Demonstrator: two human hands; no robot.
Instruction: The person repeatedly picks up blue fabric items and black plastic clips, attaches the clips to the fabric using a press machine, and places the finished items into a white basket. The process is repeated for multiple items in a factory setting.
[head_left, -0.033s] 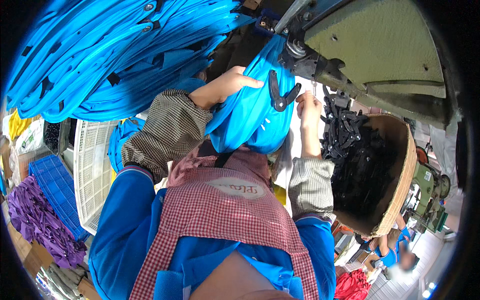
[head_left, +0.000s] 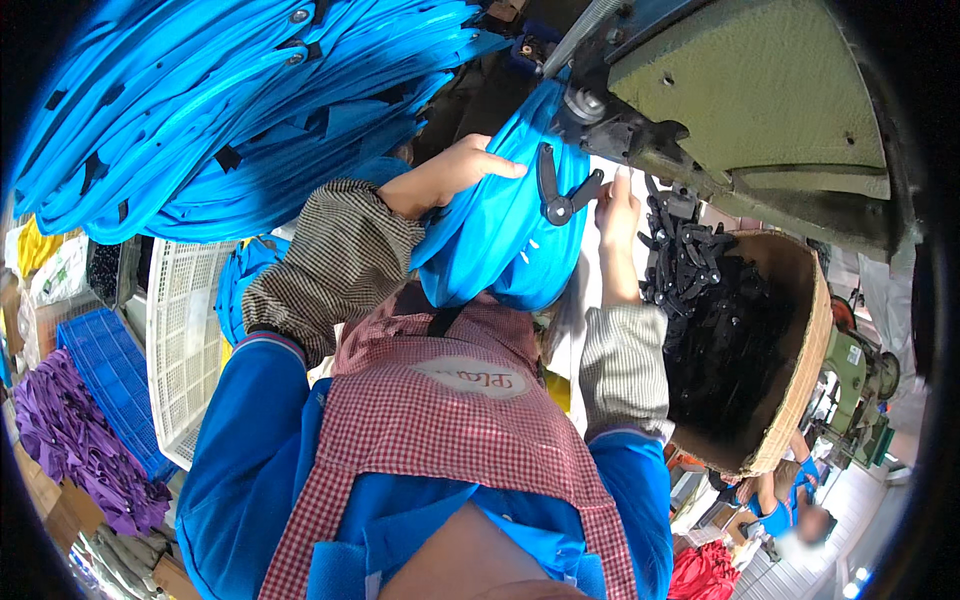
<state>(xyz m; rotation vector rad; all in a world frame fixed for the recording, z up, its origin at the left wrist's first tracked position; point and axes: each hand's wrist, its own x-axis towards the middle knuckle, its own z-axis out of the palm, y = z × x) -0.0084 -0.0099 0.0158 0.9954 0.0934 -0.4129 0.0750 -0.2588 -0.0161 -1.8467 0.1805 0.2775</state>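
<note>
My left hand (head_left: 462, 172) grips bunched bright blue fabric (head_left: 485, 240), its thumb stretched across the cloth. A black two-armed hinged piece (head_left: 560, 208) with a round joint sits on the fabric, opened into a V. Just right of that piece is my right hand (head_left: 620, 212), index finger raised and the other fingers curled. Whatever it may hold is too small to make out. Above both hands juts the green machine (head_left: 750, 90), whose dark metal head (head_left: 600, 110) meets the upper end of the fabric.
A cardboard box (head_left: 805, 370) of black hinged pieces (head_left: 690, 260) stands right of my right forearm. Blue fabric pieces (head_left: 250, 110) are heaped at upper left. A white plastic basket (head_left: 185, 340), blue crate (head_left: 115, 380) and purple fabric (head_left: 85, 440) lie left. Another person (head_left: 785, 505) works at lower right.
My right hand has shifted slightly, and its index finger now points up more. The machine's metal head and rod have moved a little. My left hand keeps its place.
</note>
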